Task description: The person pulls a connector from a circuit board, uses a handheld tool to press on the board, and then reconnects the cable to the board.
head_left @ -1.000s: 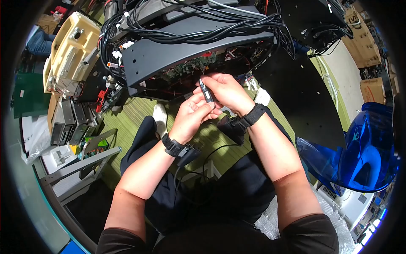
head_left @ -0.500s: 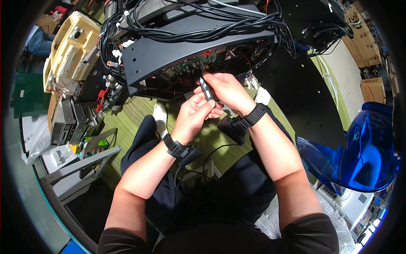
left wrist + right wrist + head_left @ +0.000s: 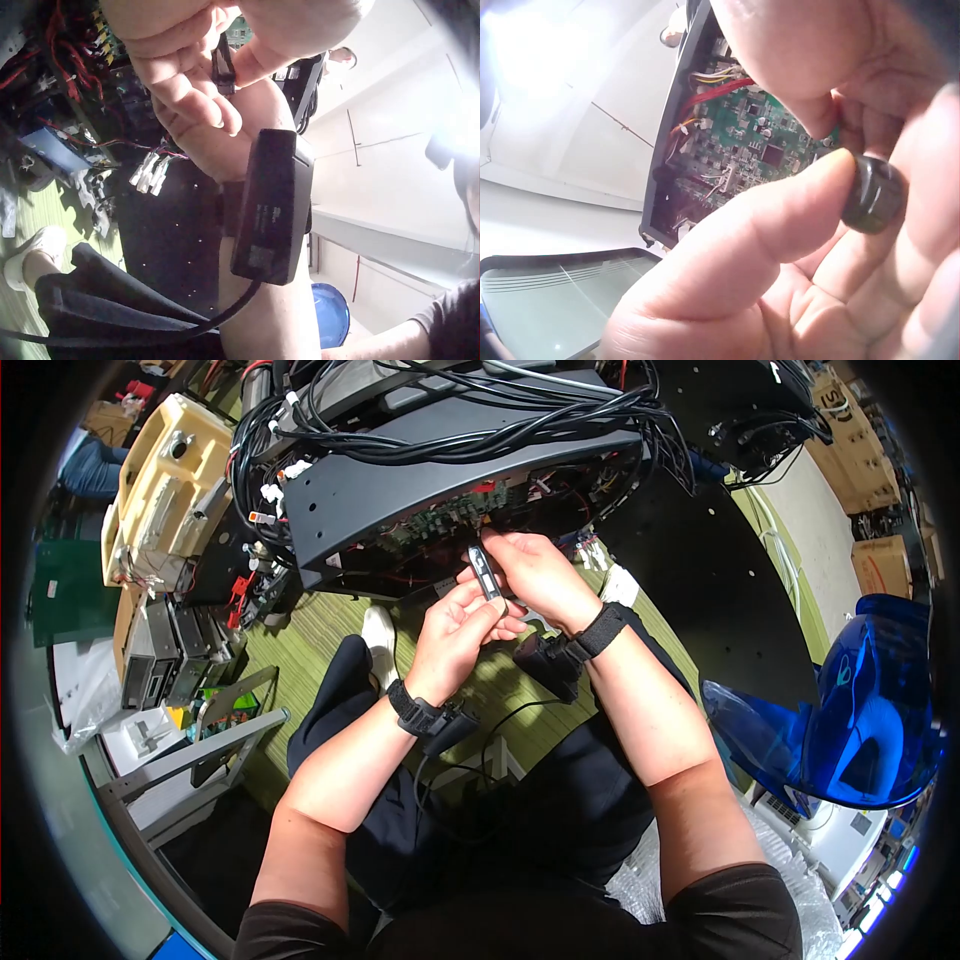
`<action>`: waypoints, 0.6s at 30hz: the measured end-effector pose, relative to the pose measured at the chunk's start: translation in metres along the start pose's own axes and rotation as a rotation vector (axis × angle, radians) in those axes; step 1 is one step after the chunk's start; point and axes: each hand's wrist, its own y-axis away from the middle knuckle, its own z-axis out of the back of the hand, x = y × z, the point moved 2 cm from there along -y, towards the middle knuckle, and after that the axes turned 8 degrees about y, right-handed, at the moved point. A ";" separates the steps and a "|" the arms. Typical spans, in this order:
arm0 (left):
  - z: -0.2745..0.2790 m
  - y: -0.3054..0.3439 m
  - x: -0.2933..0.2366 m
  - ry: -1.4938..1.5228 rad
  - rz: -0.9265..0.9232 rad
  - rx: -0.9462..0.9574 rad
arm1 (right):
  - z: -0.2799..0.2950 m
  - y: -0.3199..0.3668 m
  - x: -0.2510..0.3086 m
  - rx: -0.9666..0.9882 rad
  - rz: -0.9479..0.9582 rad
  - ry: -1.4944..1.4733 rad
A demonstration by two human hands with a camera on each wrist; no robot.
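A slim black tool with a silvery strip along it (image 3: pixel 484 572) stands between both hands, in front of an opened dark housing (image 3: pixel 440 472). My left hand (image 3: pixel 452 638) pinches its lower end between thumb and fingers; in the right wrist view the left thumb presses on the tool's rounded black end (image 3: pixel 874 195). My right hand (image 3: pixel 540 578) has its thumb and curled fingers around the upper end, close under the housing's opening. What the right fingertips hold there is partly hidden. Inside the housing shows a green circuit board (image 3: pixel 769 139) with red and white wires.
Thick black cables (image 3: pixel 470 445) lie bundled over the housing. White connectors (image 3: pixel 152 174) hang from wires near the hands. A cream plastic shell (image 3: pixel 165 490) stands at the left, a blue translucent cover (image 3: pixel 865 710) at the right. A metal frame (image 3: pixel 200 750) stands by the left leg.
The tool has turned slightly in the fingers, so more of its silvery face shows. Both hands stay at nearly the same spot; the head view has shifted a little.
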 end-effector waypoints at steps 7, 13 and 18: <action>0.001 -0.001 0.002 0.001 -0.010 0.004 | 0.003 -0.001 -0.002 0.019 -0.006 0.032; -0.003 0.000 0.001 -0.029 -0.022 0.004 | 0.001 0.001 0.002 0.023 -0.041 0.018; -0.003 0.001 -0.001 -0.039 -0.019 0.000 | 0.001 0.008 0.010 0.032 -0.025 0.085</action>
